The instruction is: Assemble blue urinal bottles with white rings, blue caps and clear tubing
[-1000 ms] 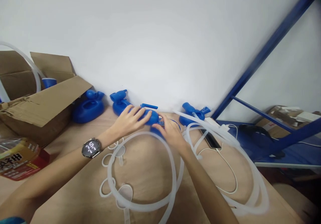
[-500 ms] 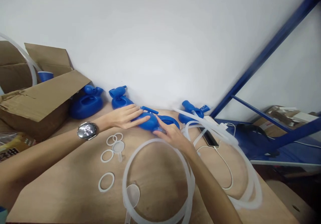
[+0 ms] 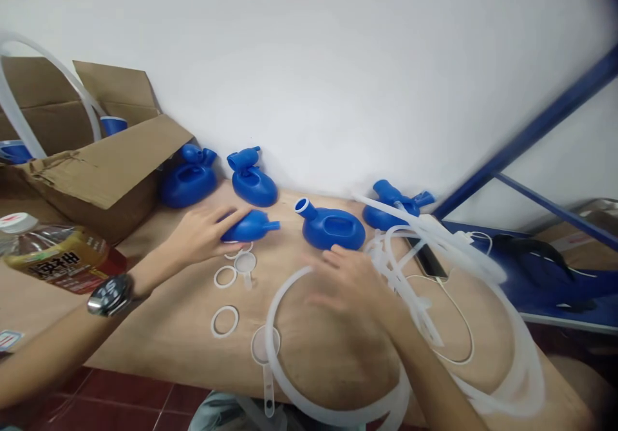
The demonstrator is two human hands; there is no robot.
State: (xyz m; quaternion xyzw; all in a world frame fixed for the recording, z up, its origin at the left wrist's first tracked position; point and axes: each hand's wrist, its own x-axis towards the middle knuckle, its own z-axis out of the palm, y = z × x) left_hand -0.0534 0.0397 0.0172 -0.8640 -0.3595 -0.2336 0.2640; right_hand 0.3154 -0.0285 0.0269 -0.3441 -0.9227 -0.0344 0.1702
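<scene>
My left hand (image 3: 205, 232), with a watch on its wrist, grips a blue plastic funnel-shaped piece (image 3: 251, 226) with a narrow spout pointing right, just above the table. Beneath it lie white rings (image 3: 225, 277) and a clear round cap with a tab (image 3: 245, 263). My right hand (image 3: 345, 279) is slightly blurred, its fingers apart and nothing in them. Just beyond it stands a blue plastic urinal bottle (image 3: 333, 228), its neck tilted up to the left with a white ring at the mouth. Below the right hand loops a coil of translucent tubing (image 3: 273, 328).
More blue bottles (image 3: 188, 183) stand along the wall, some with funnel pieces on top. An open cardboard box (image 3: 111, 173) and a drink bottle (image 3: 62, 257) are at left. A phone (image 3: 427, 257) with a white cable lies at right, by a blue metal frame (image 3: 531, 131).
The funnel-shaped piece has come away from the bottle and moved left in my left hand. My right hand has let go of the bottle and drawn back. The view has shifted.
</scene>
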